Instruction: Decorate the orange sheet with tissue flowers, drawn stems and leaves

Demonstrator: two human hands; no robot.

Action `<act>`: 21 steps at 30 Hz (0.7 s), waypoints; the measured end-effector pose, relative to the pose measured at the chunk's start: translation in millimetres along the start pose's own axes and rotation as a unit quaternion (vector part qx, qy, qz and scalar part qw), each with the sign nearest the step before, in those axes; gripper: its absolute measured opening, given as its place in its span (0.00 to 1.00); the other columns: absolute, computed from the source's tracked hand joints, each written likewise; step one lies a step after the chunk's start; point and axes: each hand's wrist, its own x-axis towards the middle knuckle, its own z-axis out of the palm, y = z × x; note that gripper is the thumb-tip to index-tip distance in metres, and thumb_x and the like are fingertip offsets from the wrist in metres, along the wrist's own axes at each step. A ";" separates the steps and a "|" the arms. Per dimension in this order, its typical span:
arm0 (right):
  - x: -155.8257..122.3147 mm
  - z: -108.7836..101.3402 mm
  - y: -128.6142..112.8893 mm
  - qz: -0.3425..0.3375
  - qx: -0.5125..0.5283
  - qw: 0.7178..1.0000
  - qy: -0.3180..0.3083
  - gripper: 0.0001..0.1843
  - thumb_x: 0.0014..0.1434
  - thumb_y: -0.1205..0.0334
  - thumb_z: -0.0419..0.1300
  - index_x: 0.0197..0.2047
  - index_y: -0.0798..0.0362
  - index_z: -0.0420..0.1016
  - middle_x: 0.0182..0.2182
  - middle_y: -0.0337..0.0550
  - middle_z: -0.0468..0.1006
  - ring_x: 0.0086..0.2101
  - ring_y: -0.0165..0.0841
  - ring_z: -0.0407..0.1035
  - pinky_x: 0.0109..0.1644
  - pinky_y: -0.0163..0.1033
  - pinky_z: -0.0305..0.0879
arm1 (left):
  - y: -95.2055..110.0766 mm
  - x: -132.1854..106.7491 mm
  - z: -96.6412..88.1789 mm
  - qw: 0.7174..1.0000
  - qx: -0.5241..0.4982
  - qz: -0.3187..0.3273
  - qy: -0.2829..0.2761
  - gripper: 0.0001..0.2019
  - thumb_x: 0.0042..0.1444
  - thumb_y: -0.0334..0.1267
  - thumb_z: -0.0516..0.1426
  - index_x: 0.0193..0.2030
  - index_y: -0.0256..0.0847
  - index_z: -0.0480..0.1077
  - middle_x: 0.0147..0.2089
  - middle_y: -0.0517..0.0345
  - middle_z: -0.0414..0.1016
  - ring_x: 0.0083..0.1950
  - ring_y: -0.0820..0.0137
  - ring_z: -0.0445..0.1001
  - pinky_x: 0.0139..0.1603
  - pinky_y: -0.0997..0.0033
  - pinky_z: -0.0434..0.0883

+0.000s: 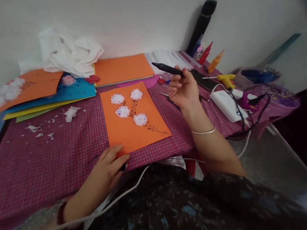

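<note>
1. Orange card (131,119) lies flat on the checked table (48,159), bearing four white fluffy blossoms on a thin brown stem.
2. Left hand (108,170) presses its near corner, fingers loosely spread, gripping nothing.
3. Right hand (182,88), raised beside the card, fingers curled around a black pen (167,68).

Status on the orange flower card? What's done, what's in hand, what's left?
Done: the orange card carries four white tufted flowers on a drawn brown stem with small leaves. In hand: the right hand holds a black pen lifted off the card; the left hand pins the card's near corner to the checked cloth. Left: hard to judge; the card's lower left is bare.
</note>
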 end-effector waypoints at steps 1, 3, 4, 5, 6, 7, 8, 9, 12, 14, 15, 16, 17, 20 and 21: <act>-5.1 1.4 -5.9 0.015 0.014 1.000 -0.006 0.30 0.68 0.39 0.42 0.45 0.46 0.80 0.28 0.35 0.77 0.25 0.23 0.66 0.33 0.38 0.66 | 1.9 3.2 2.2 1.000 -0.010 0.004 0.001 0.16 0.63 0.27 0.52 0.55 0.39 0.73 0.63 0.39 0.66 0.63 0.53 0.66 0.60 0.49 0.72; -19.8 5.9 -16.9 0.042 0.051 0.998 -0.024 0.32 0.69 0.44 0.37 0.40 0.48 0.80 0.25 0.32 0.74 0.22 0.19 0.62 0.31 0.37 0.61 | 4.8 12.3 6.3 1.000 -0.025 0.012 0.001 0.14 0.64 0.28 0.53 0.54 0.37 0.72 0.62 0.39 0.68 0.63 0.53 0.66 0.61 0.48 0.72; -29.4 9.0 -20.8 0.052 0.074 0.995 -0.034 0.30 0.70 0.45 0.38 0.38 0.48 0.79 0.22 0.30 0.70 0.21 0.19 0.60 0.30 0.36 0.60 | 5.6 17.6 7.9 0.999 -0.030 0.016 -0.002 0.14 0.65 0.28 0.53 0.54 0.36 0.72 0.61 0.39 0.68 0.63 0.54 0.66 0.62 0.48 0.71; -40.5 12.7 -23.0 0.057 0.098 0.993 -0.044 0.26 0.69 0.45 0.42 0.37 0.47 0.77 0.19 0.29 0.65 0.20 0.20 0.58 0.29 0.35 0.59 | 6.0 22.8 8.9 0.999 -0.033 0.022 -0.005 0.14 0.65 0.28 0.52 0.55 0.36 0.72 0.61 0.39 0.69 0.63 0.54 0.66 0.63 0.48 0.71; -52.8 17.0 -23.1 0.055 0.121 0.990 -0.055 0.20 0.66 0.44 0.49 0.36 0.46 0.76 0.17 0.28 0.60 0.18 0.22 0.55 0.27 0.35 0.59 | 6.0 27.6 9.2 0.999 -0.034 0.028 -0.005 0.14 0.65 0.28 0.52 0.55 0.35 0.72 0.60 0.39 0.70 0.64 0.53 0.66 0.63 0.48 0.70; -65.8 21.7 -21.2 0.055 0.126 0.988 -0.074 0.16 0.63 0.43 0.54 0.36 0.45 0.74 0.16 0.27 0.56 0.17 0.23 0.53 0.24 0.35 0.59 | 5.8 31.8 8.6 0.999 -0.033 0.032 -0.008 0.14 0.65 0.28 0.52 0.55 0.35 0.72 0.60 0.38 0.70 0.64 0.53 0.66 0.64 0.48 0.70; -79.0 26.8 -17.4 0.058 0.114 0.988 -0.090 0.16 0.61 0.41 0.56 0.37 0.44 0.73 0.15 0.27 0.55 0.16 0.25 0.52 0.23 0.35 0.59 | 5.4 35.1 7.3 0.999 -0.031 0.036 -0.013 0.14 0.64 0.28 0.52 0.55 0.34 0.72 0.60 0.39 0.70 0.65 0.53 0.66 0.65 0.48 0.69; -91.7 32.2 -12.3 0.070 0.095 0.987 -0.105 0.18 0.61 0.40 0.55 0.39 0.44 0.73 0.16 0.28 0.58 0.16 0.26 0.54 0.22 0.36 0.60 | 5.1 37.3 5.4 0.999 -0.028 0.039 -0.020 0.14 0.64 0.27 0.53 0.55 0.34 0.72 0.59 0.39 0.71 0.65 0.53 0.66 0.65 0.48 0.68; -122.0 49.1 6.3 0.120 0.063 0.979 -0.150 0.23 0.61 0.39 0.52 0.46 0.47 0.73 0.23 0.37 0.73 0.20 0.31 0.65 0.25 0.39 0.64 | 5.5 37.5 -2.1 0.998 0.005 0.048 -0.051 0.16 0.64 0.28 0.52 0.56 0.35 0.72 0.60 0.40 0.73 0.64 0.54 0.68 0.64 0.51 0.69; -132.4 60.0 16.7 0.141 0.083 0.972 -0.169 0.19 0.60 0.43 0.55 0.46 0.47 0.72 0.26 0.39 0.76 0.23 0.32 0.69 0.28 0.40 0.67 | 8.5 34.4 -6.3 0.995 0.052 0.050 -0.065 0.16 0.63 0.28 0.52 0.56 0.36 0.72 0.59 0.40 0.74 0.60 0.55 0.72 0.58 0.53 0.72; -134.7 64.9 20.4 0.142 0.095 0.971 -0.167 0.16 0.59 0.46 0.57 0.44 0.47 0.72 0.25 0.38 0.75 0.23 0.31 0.69 0.28 0.39 0.67 | 11.1 33.0 -7.6 0.993 0.080 0.050 -0.067 0.16 0.63 0.27 0.52 0.55 0.36 0.73 0.59 0.39 0.75 0.58 0.54 0.74 0.55 0.54 0.73; -135.3 69.6 23.0 0.138 0.101 0.972 -0.161 0.12 0.59 0.48 0.59 0.41 0.46 0.70 0.24 0.35 0.73 0.23 0.30 0.68 0.28 0.38 0.66 | 14.5 32.2 -8.3 0.991 0.108 0.050 -0.065 0.15 0.62 0.27 0.52 0.53 0.35 0.73 0.57 0.37 0.76 0.55 0.54 0.76 0.52 0.55 0.74; -134.8 73.7 24.6 0.131 0.096 0.975 -0.152 0.10 0.59 0.50 0.60 0.38 0.46 0.69 0.22 0.33 0.71 0.22 0.29 0.66 0.28 0.37 0.65 | 18.4 32.3 -8.6 0.988 0.133 0.053 -0.062 0.14 0.61 0.27 0.53 0.52 0.34 0.74 0.55 0.35 0.77 0.53 0.52 0.77 0.49 0.55 0.74; -129.4 83.7 24.1 0.111 0.045 0.982 -0.149 0.08 0.62 0.52 0.58 0.39 0.46 0.70 0.21 0.32 0.70 0.21 0.28 0.65 0.28 0.37 0.65 | 30.2 39.8 -8.5 0.982 0.162 0.073 -0.070 0.11 0.59 0.29 0.55 0.45 0.33 0.76 0.47 0.33 0.79 0.45 0.51 0.79 0.41 0.56 0.75; -127.4 86.5 23.0 0.107 0.031 0.981 -0.157 0.08 0.63 0.52 0.57 0.42 0.46 0.71 0.23 0.33 0.73 0.23 0.29 0.68 0.30 0.38 0.67 | 32.7 44.4 -8.8 0.982 0.152 0.081 -0.083 0.09 0.59 0.30 0.56 0.42 0.34 0.76 0.43 0.36 0.80 0.41 0.52 0.79 0.37 0.58 0.74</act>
